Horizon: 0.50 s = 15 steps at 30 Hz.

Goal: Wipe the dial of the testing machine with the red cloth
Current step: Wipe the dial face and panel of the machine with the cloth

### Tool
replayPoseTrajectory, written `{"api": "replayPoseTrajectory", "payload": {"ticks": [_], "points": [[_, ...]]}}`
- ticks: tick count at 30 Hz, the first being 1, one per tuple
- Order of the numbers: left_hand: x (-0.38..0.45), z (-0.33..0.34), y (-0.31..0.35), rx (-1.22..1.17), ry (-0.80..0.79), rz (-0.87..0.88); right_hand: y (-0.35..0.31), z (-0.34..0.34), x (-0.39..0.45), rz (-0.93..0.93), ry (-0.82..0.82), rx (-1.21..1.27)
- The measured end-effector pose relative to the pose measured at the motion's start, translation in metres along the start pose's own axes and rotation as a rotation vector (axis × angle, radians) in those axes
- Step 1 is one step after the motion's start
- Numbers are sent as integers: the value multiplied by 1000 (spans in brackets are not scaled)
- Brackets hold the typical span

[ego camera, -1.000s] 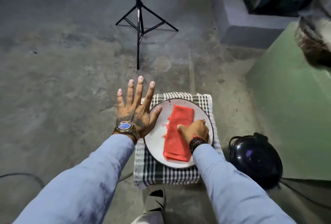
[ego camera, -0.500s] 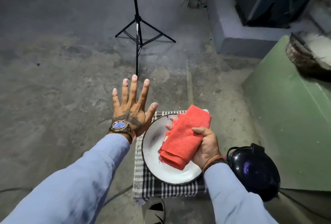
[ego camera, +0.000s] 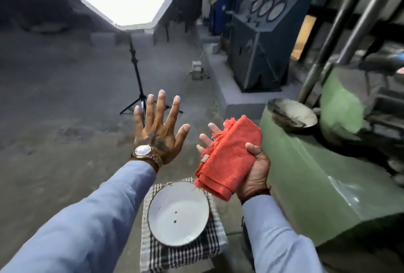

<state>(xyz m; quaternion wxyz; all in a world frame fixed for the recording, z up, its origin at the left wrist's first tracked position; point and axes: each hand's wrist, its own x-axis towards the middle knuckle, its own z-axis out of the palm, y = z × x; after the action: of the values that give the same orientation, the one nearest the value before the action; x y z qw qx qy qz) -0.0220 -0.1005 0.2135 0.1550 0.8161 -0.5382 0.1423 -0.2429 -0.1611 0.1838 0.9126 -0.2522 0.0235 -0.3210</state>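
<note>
Nearest, the plate (ego camera: pixel 178 213) sits bare on a checked mat. Above it the right hand (ego camera: pixel 254 170) grips the folded cloth (ego camera: pixel 229 157), long axis running up and away, frayed end forward. The left hand (ego camera: pixel 158 133) is spread, holding nothing. The dials (ego camera: pixel 267 7) stand well apart; loose folds could slip out en route.
</note>
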Motion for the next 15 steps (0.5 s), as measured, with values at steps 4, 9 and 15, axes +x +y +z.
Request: {"api": "replayPoseTrajectory", "payload": {"ticks": [4, 9, 15], "points": [[27, -82, 67, -24, 106, 105, -68, 60, -41, -106, 14, -69], [44, -170, 151, -134, 218, 245, -138, 121, -104, -256, 77, -126], [24, -240, 275, -299, 280, 455, -196, 175, -216, -512, 52, -245]]}}
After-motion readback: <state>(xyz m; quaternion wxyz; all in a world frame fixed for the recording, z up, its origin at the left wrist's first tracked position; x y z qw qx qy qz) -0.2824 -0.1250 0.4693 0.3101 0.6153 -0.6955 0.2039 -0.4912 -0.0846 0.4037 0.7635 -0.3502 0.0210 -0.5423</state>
